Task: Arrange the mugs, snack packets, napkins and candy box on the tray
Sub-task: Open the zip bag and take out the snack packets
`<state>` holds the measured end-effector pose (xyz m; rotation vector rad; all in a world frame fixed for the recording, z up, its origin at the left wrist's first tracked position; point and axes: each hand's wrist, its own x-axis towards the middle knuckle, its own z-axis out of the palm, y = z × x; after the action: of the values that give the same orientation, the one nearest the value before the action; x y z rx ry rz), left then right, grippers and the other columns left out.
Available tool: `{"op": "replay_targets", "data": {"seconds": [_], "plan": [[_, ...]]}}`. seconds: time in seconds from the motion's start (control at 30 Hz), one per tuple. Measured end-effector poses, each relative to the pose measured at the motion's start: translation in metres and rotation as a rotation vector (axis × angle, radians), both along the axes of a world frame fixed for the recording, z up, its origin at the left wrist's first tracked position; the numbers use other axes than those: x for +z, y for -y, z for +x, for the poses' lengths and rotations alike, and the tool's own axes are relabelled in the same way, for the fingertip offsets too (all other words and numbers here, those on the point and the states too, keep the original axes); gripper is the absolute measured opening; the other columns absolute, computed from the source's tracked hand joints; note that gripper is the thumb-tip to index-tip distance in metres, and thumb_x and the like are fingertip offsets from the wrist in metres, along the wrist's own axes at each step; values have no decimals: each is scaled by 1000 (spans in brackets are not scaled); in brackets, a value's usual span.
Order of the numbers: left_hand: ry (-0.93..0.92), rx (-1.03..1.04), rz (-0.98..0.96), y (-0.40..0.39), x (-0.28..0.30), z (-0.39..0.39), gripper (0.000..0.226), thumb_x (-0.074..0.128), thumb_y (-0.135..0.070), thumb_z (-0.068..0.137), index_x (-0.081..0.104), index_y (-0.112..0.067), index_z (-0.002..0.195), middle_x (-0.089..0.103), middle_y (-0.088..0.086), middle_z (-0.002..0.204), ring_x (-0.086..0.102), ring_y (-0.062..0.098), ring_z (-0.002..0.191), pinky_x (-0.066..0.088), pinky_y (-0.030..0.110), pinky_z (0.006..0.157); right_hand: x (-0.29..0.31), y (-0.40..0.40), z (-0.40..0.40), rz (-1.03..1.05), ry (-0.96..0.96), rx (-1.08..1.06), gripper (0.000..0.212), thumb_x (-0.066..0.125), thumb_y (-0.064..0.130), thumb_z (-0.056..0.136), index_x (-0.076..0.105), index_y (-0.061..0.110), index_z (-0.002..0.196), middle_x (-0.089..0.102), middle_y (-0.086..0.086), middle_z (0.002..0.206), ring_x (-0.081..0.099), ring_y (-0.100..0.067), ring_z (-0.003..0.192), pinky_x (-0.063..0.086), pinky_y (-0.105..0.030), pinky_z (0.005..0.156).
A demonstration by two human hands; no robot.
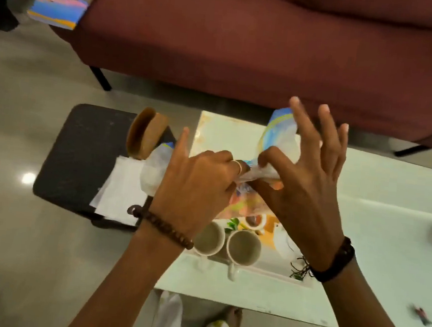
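head view: a person's left hand (194, 185) and right hand (302, 182) meet above a pale rectangular tray with a printed picture on its floor (265, 269), both working a crinkly white-and-blue plastic snack packet (278, 135) held in the air. the left hand pinches the packet's twisted middle, its index finger pointing away; the right hand pinches the same bunched plastic between thumb and a curled finger, its other fingers spread straight upward. a second pale plastic packet (153, 173) bulges just left of the left hand, though whether it is a separate packet or the other end of the same one cannot be told.

two cream ceramic mugs (228, 243) stand side by side and upright at the tray's near edge, handles toward the camera. a stack of white paper napkins (120, 188) lies on a small dark square stool (79, 150) beside the tray, next to a brown curved wooden holder (146, 135). the tray sits on a pale glossy low table (389, 219) before a maroon fabric sofa (247, 47). the candy box cannot be picked out for certain.

the step in hand appears to be setting the packet down. it would go best lowered onto the open middle of the tray, behind the mugs, laid flat so it does not slide or tip a mug, and released only once it rests. the thin plastic will likely spring open when let go.
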<state>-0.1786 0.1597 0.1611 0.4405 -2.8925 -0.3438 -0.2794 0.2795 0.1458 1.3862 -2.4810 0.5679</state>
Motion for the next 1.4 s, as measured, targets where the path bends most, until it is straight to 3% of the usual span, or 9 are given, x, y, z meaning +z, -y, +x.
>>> {"op": "replay_targets", "data": {"seconds": [0.13, 0.27, 0.4, 0.5, 0.67, 0.83, 1.0, 1.1, 1.4], "plan": [[-324, 153, 265, -33, -32, -2, 35, 53, -13, 86, 57, -14, 121, 62, 8, 121, 53, 24, 119, 38, 64, 100, -7, -36, -14, 7, -26, -47, 14, 63, 24, 83, 60, 13, 75, 65, -12, 118, 47, -30, 125, 24, -51, 109], [-461, 578, 1163, -53, -67, 2, 70, 70, -13, 76, 31, -37, 130, 40, -21, 130, 42, -14, 118, 41, 10, 96, -7, -54, -13, -202, 296, -258, 21, 52, 30, 84, 47, 14, 71, 61, -8, 66, 54, -24, 62, 39, -31, 66], [-237, 775, 2011, -73, -105, -5, 57, 70, -38, 65, 49, -23, 117, 60, 1, 108, 60, 11, 89, 54, 27, 72, -7, -59, 2, -598, 734, -414, 35, 57, 22, 89, 33, 9, 68, 47, -11, 60, 50, -11, 53, 46, -27, 48], [-237, 593, 2422, -82, -116, -12, 90, 87, -50, 36, 59, -16, 116, 66, 11, 113, 69, 25, 90, 60, 41, 69, -12, -61, 9, -736, 1017, -428, 34, 58, 17, 89, 35, 3, 68, 47, -22, 67, 53, -15, 63, 46, -28, 57], [-216, 503, 2342, -69, -132, -15, 96, 88, -50, 31, 57, -20, 117, 74, 7, 100, 72, 23, 86, 60, 40, 68, -18, -78, -4, -444, 1046, -338, 43, 60, 29, 85, 38, -4, 67, 46, -32, 67, 44, -28, 60, 41, -46, 58], [-180, 505, 2279, -51, -136, -15, 87, 90, -44, 30, 58, -21, 108, 76, 5, 87, 73, 21, 77, 59, 36, 60, -21, -95, -27, -339, 1465, -354, 39, 47, 46, 89, 64, 11, 87, 69, -8, 85, 62, -16, 64, 52, -24, 57], [-148, 556, 2216, -42, -147, -18, 83, 91, -40, 29, 62, -21, 105, 76, 5, 88, 73, 23, 77, 58, 38, 59, -42, -96, -47, -226, 1874, -472, 53, 47, 63, 75, 69, 19, 94, 64, -7, 88, 54, -24, 84, 50, -33, 78], [-150, 560, 2209, -35, -155, -14, 81, 90, -41, 29, 64, -22, 104, 76, 5, 91, 73, 23, 80, 58, 39, 63, -53, -93, -49, -246, 1968, -441, 47, 44, 53, 87, 65, 14, 106, 63, -11, 92, 55, -18, 80, 48, -29, 73], [-105, 542, 2121, -28, -163, -6, 86, 89, -44, 25, 62, -21, 104, 76, 2, 86, 73, 20, 75, 60, 38, 61, -60, -82, -47, -418, 2130, -381, 56, 53, 37, 82, 50, 6, 128, 50, -15, 135, 45, -37, 124, 30, -47, 113]]}}
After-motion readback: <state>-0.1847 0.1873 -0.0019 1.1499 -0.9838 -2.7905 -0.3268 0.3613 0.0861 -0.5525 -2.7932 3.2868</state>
